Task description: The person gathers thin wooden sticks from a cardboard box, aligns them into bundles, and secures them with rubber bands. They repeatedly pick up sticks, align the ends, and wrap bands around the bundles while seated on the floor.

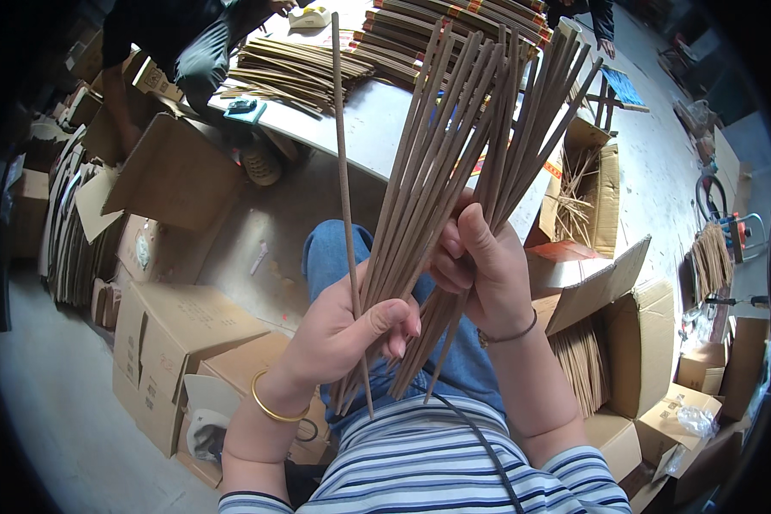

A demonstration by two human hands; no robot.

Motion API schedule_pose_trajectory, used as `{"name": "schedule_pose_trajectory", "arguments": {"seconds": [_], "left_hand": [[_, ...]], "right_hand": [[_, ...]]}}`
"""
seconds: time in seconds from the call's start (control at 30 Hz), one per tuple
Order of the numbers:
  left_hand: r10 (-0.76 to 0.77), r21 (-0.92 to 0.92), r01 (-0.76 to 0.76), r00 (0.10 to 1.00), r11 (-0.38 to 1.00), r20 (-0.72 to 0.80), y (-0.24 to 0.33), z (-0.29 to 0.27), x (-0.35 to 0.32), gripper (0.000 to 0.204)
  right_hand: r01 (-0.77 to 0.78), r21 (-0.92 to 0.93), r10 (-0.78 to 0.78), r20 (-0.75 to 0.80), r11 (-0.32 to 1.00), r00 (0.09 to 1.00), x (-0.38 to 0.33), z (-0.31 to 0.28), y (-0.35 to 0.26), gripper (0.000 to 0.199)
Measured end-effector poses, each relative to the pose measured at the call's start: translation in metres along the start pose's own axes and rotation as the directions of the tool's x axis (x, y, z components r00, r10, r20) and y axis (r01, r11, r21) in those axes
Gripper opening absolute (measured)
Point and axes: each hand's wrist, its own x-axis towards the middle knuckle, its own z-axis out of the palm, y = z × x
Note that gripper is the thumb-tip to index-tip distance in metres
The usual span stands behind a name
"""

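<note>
Long thin brown sticks, perhaps incense, fill both my hands above my lap. My left hand (355,321), with a gold bangle at the wrist, is closed round a bundle of sticks (420,163). One single stick (340,128) stands apart from that bundle at its left, held under the same thumb. My right hand (484,270), wearing a thin dark band, grips a second bundle (535,137) that fans out toward the upper right. The two bundles lie side by side and cross near my fingers. Some fingers are hidden behind the sticks.
Ahead, a white table (373,120) bears a loose stick pile (291,73) and stacked labelled bundles (394,47). Open cartons (642,343) with sticks stand at my right, closed cartons (188,321) at my left. Another person (193,43) sits across at left; a further person's hand (606,47) shows at upper right.
</note>
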Motion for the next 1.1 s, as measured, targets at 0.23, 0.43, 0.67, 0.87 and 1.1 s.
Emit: {"name": "schedule_pose_trajectory", "arguments": {"seconds": [0.23,0.43,0.67,0.87,1.1], "left_hand": [[0.08,0.079,-0.063,0.969,0.995,-0.233,-0.023,0.002,0.01,0.068],[0.137,0.309,-0.074,0.973,0.948,-0.187,-0.014,-0.001,0.022,0.066],[-0.006,0.128,0.033,0.978,0.991,-0.208,-0.007,-0.008,0.012,0.046],[0.009,0.152,0.021,0.981,0.988,-0.192,-0.004,-0.012,0.008,0.047],[0.053,0.256,-0.009,0.985,0.967,-0.167,-0.006,-0.01,0.009,0.057]], "right_hand": [[-0.067,0.152,0.083,-0.1,0.986,0.992,0.013,0.005,0.011,0.046],[-0.07,0.232,0.065,0.028,0.97,0.997,0.019,-0.004,0.013,0.045],[-0.072,0.332,0.042,0.097,0.94,0.994,0.021,-0.003,0.015,0.055],[-0.081,0.422,0.025,0.136,0.903,0.99,0.022,-0.004,0.019,0.058],[-0.049,0.456,0.047,0.015,0.888,0.999,0.021,-0.001,0.022,0.059]]}}
